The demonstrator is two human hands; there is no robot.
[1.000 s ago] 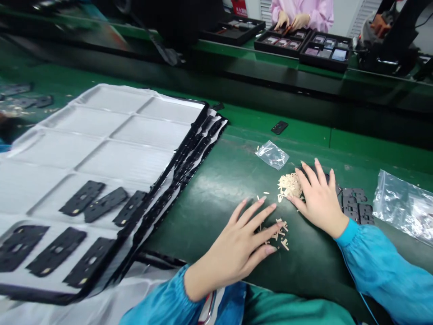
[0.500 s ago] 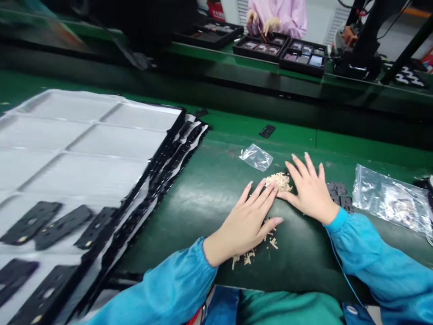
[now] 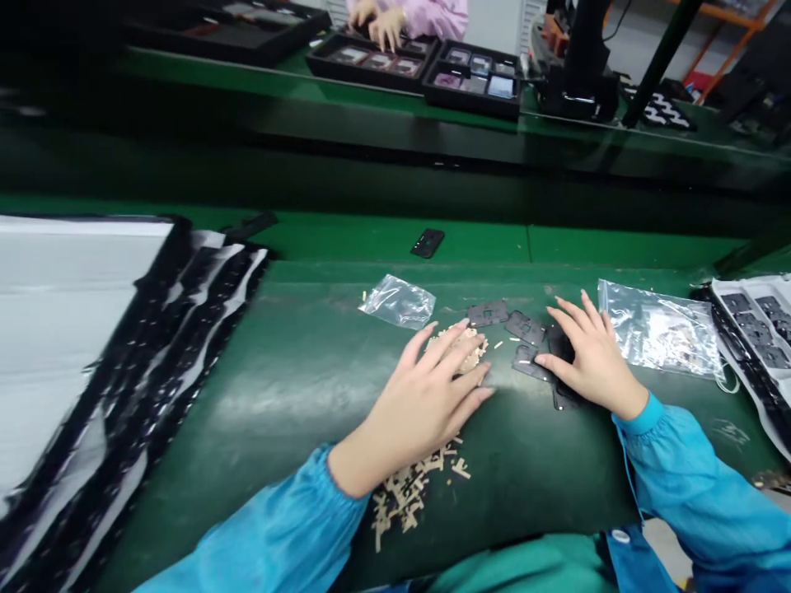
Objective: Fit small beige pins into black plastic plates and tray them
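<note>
My left hand (image 3: 420,403) lies flat on the green mat (image 3: 297,395), its fingertips on a heap of small beige pieces (image 3: 461,350). More of these pieces (image 3: 404,492) are scattered below the hand. My right hand (image 3: 593,358) rests with spread fingers beside several flat black plates (image 3: 525,328), touching one dark plate and partly hiding it. Neither hand visibly holds anything.
Transparent plastic bags (image 3: 396,301) lie on the mat. A white tray with black frame (image 3: 74,329) fills the left side, and another tray (image 3: 751,329) holds black parts at right. Beyond, a co-worker's hands (image 3: 376,16) work over black trays (image 3: 371,64).
The view has swung right, shifting everything left. The black plates now lie spread out near my right hand, and more beige pieces are scattered below my left hand.
</note>
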